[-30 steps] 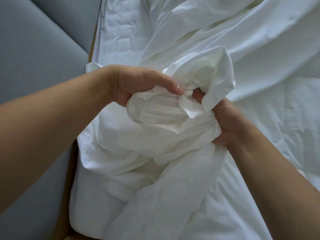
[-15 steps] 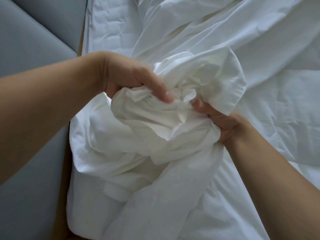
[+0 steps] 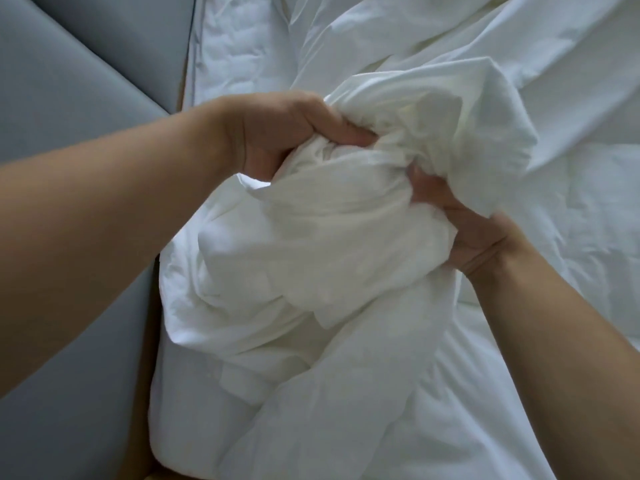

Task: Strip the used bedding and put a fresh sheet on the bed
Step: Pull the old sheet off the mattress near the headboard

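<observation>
The white sheet (image 3: pixel 339 230) is crumpled into a thick, wrinkled wad, lifted above the bed close to its headboard-side edge. One loose fold flops over to the upper right, and the rest trails down in a broad twisted band toward the bottom of the view. The left hand (image 3: pixel 277 133) clenches the top of the wad, fingers dug into the cloth. The right hand (image 3: pixel 464 233) grips it from the opposite side, palm up, its fingers mostly buried in fabric. Beneath lies more rumpled white bedding on the quilted mattress (image 3: pixel 239 53). A grey padded headboard (image 3: pixel 69 98) stands at left, and a thin brown strip of bed frame (image 3: pixel 145 341) shows between it and the mattress.
</observation>
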Demonstrator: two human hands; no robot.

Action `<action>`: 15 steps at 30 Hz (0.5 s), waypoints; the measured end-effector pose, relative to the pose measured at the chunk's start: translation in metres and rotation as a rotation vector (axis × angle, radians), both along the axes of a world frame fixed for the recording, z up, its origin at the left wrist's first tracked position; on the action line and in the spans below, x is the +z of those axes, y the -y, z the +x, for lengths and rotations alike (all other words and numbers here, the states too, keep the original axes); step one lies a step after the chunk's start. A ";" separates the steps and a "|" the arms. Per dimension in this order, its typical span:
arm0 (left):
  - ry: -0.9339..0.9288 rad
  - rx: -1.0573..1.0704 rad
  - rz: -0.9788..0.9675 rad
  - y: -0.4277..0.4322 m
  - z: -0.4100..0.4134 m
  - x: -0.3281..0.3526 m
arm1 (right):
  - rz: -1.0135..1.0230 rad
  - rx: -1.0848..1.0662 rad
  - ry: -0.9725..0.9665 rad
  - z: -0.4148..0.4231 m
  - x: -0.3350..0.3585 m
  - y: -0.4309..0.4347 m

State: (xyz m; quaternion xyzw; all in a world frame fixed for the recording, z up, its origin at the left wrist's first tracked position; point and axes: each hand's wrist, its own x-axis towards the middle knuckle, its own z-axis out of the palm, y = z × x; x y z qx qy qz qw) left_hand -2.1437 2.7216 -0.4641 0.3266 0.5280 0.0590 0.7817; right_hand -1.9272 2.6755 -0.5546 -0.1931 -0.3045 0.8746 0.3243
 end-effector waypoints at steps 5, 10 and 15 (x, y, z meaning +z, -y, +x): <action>0.108 -0.009 -0.065 0.009 -0.003 -0.007 | -0.250 -0.143 -0.010 0.000 -0.010 0.005; 0.118 -0.218 -0.234 0.016 -0.011 -0.007 | -0.213 -0.097 0.119 -0.004 -0.004 0.010; 0.068 -0.287 -0.156 0.017 -0.018 0.005 | -0.133 -0.002 0.005 0.001 -0.002 0.000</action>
